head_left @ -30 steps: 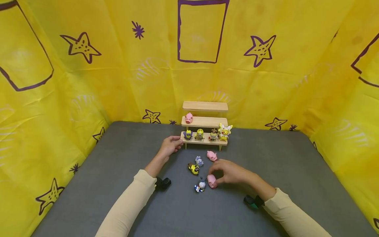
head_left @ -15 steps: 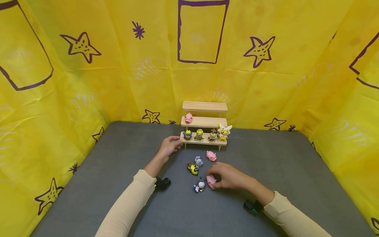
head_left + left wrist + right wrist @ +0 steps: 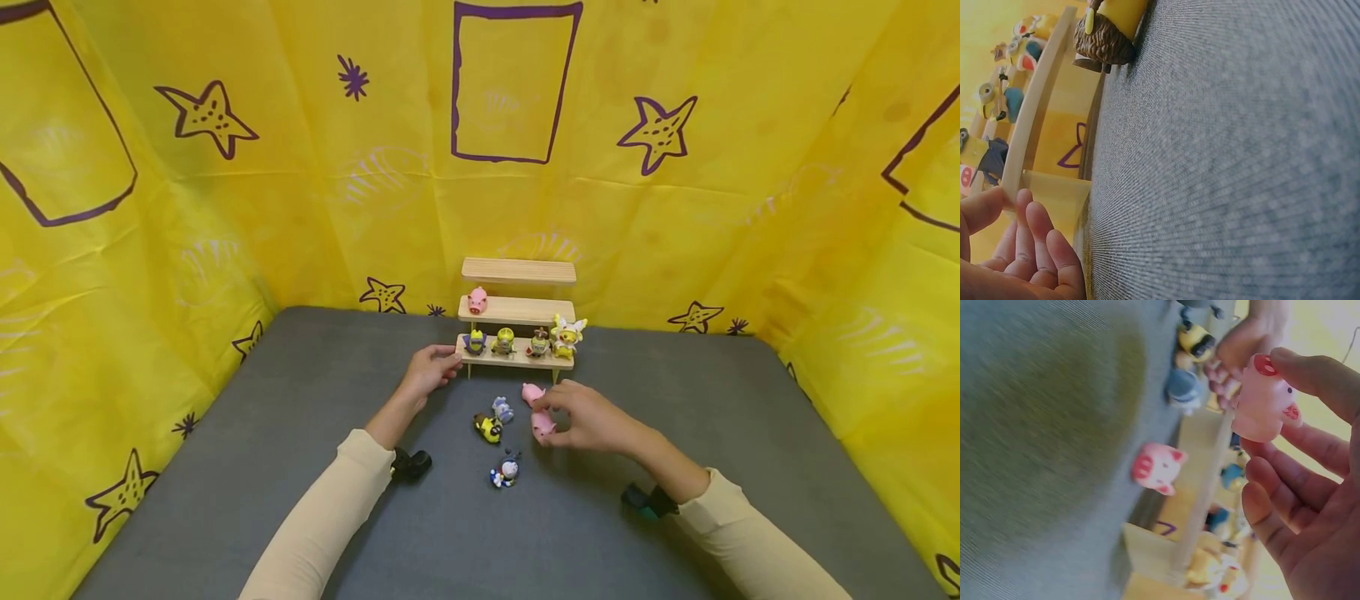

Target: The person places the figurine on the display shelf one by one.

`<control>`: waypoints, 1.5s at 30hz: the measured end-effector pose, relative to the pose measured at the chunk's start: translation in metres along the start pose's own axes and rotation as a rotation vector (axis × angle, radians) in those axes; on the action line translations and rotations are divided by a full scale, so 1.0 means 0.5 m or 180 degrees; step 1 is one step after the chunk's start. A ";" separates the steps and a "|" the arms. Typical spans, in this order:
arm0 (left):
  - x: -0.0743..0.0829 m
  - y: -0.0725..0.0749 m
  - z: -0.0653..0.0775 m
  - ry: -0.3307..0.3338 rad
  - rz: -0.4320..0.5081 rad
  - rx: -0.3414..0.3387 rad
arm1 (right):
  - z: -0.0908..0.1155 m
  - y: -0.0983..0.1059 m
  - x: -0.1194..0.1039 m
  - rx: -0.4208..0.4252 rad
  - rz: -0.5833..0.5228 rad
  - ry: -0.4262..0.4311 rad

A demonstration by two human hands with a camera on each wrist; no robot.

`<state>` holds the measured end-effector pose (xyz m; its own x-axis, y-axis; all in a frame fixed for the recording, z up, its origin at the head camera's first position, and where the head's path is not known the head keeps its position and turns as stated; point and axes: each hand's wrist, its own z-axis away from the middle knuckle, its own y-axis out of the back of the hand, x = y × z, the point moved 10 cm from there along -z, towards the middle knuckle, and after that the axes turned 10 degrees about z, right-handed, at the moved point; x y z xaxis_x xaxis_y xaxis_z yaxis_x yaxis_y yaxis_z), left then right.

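My right hand [image 3: 596, 418] pinches a pink pig figurine [image 3: 543, 427] between thumb and fingers, held up off the table in the right wrist view. Just behind it another pink pig [image 3: 532, 393] stands on the table. My left hand [image 3: 429, 372] grips the left end of the bottom step of a three-step wooden display stand [image 3: 525, 309], thumb on top in the left wrist view. Along that step stand a caped Minion figurine [image 3: 475, 342], two more Minions and a bigger yellow figurine in a white costume [image 3: 567, 337]. A pink pig [image 3: 477, 300] sits at the left of the middle step.
On the grey table [image 3: 637, 550], before the stand, lie a small blue-grey figurine [image 3: 502, 409], a yellow-and-brown Minion figurine [image 3: 488, 427] and a white-and-blue figurine [image 3: 506, 471]. Yellow cloth [image 3: 337, 242] walls off the back and sides.
My right hand has picked up the nearer pig from beside the white-and-blue figurine and moved it away from me, toward the stand. My left hand stays on the stand.
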<state>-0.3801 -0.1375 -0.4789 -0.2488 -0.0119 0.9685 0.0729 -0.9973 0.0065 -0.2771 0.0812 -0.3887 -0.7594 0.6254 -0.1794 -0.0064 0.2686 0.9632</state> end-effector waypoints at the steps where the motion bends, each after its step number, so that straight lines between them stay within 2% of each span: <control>1: 0.001 0.001 0.000 -0.0001 -0.0007 0.0001 | -0.004 0.009 -0.001 0.0030 0.0042 0.0021; 12: 0.004 0.000 0.003 0.0000 0.0004 0.0004 | -0.042 0.092 -0.007 0.0496 0.0149 0.0220; 26: 0.003 0.004 0.004 0.0028 -0.0010 0.0032 | -0.065 0.150 0.029 0.0412 -0.0010 -0.0112; 45: 0.002 0.003 0.004 0.0042 0.0007 -0.0001 | -0.109 0.183 0.079 0.0373 -0.0284 -0.0235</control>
<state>-0.3783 -0.1389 -0.4773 -0.2613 -0.0149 0.9652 0.0732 -0.9973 0.0044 -0.3432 0.0905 -0.2968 -0.7092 0.6463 -0.2815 0.0077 0.4063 0.9137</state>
